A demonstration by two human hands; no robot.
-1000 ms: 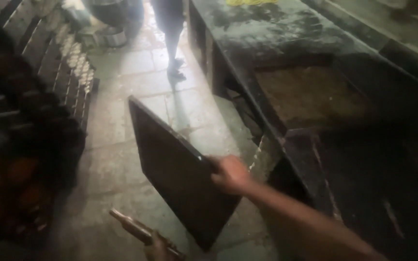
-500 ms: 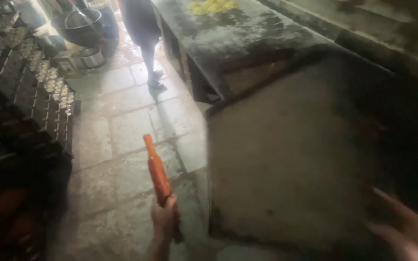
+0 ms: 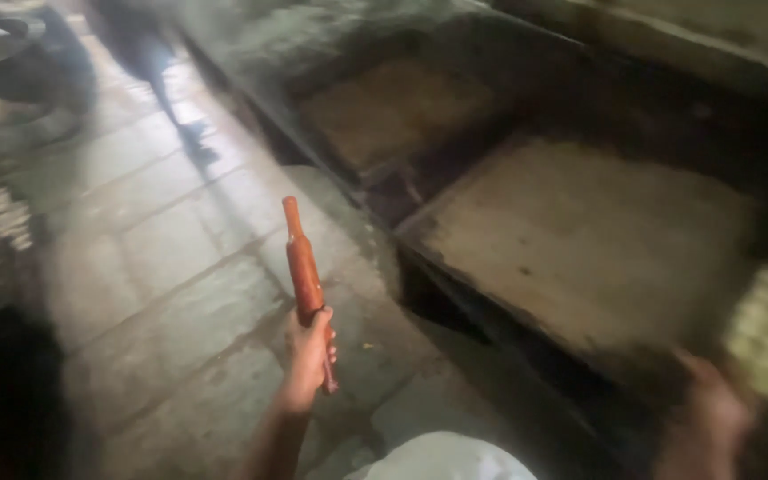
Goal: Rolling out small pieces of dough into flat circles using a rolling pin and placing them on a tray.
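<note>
Head view: dim stone-tiled floor (image 3: 171, 267) beside a dusty work counter (image 3: 580, 240)

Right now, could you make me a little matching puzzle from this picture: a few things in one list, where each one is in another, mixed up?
Things:
1. wooden rolling pin
2. flat board
3. another person's legs
4. right hand

Places:
A. at the near edge of the board, blurred
B. far up the tiled floor, top left
C. held upright in the left hand
D. lying across the dark counter

Pairs: 1-C, 2-D, 3-B, 4-A
</note>
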